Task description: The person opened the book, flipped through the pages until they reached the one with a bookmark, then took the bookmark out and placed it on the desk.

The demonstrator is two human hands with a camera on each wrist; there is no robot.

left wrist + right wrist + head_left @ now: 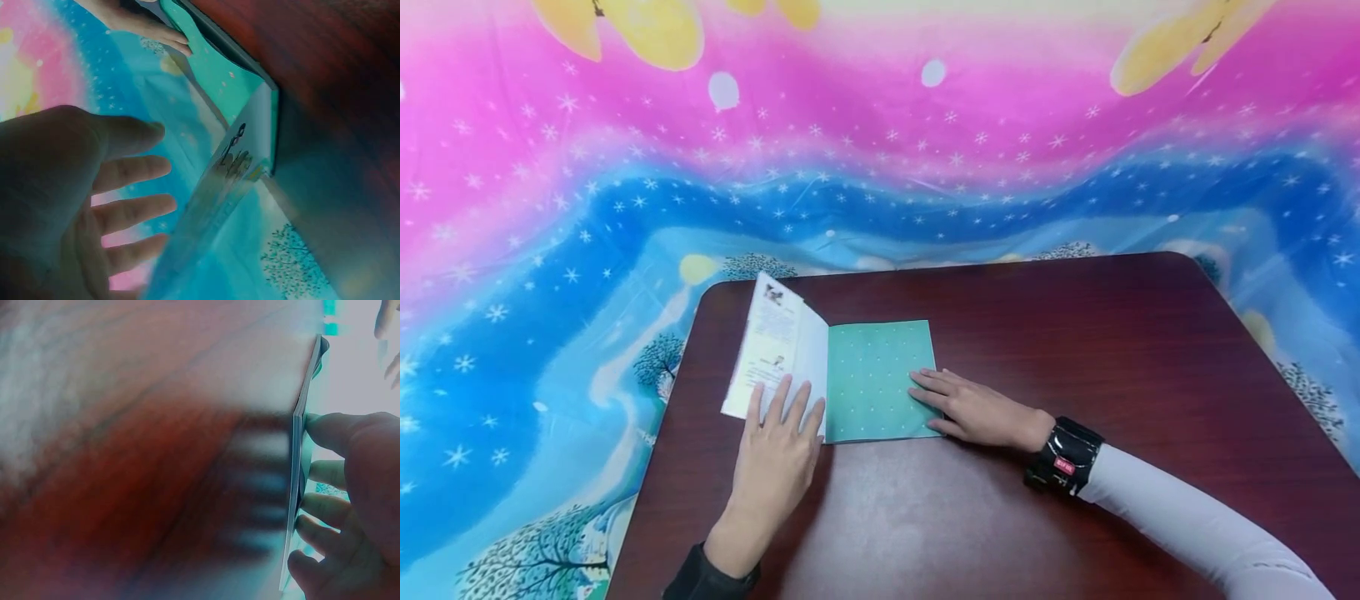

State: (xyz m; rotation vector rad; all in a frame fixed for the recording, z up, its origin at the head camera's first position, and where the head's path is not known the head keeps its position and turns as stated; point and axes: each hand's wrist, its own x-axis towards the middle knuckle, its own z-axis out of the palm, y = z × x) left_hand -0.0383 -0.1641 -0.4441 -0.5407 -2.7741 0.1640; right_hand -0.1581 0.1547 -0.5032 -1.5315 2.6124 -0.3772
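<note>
A thin booklet lies open on the table, its right side a green page (876,379) with small pale dots. On the left, a white printed page (771,350) with small pictures and text stands tilted up from the table. My left hand (778,458) is over the lower part of that raised page, fingers spread and straight; the left wrist view shows a gap between the fingertips and the page. My right hand (977,408) rests its extended fingers on the right edge of the green page. In the right wrist view the thumb and fingertips touch the booklet's edge (297,469).
The dark reddish-brown table (1075,333) has rounded far corners. Behind it and along its sides hangs a pink and blue cloth (880,167) with snowflakes, trees and yellow butterflies. A black band (1065,457) is around the right wrist over a white sleeve.
</note>
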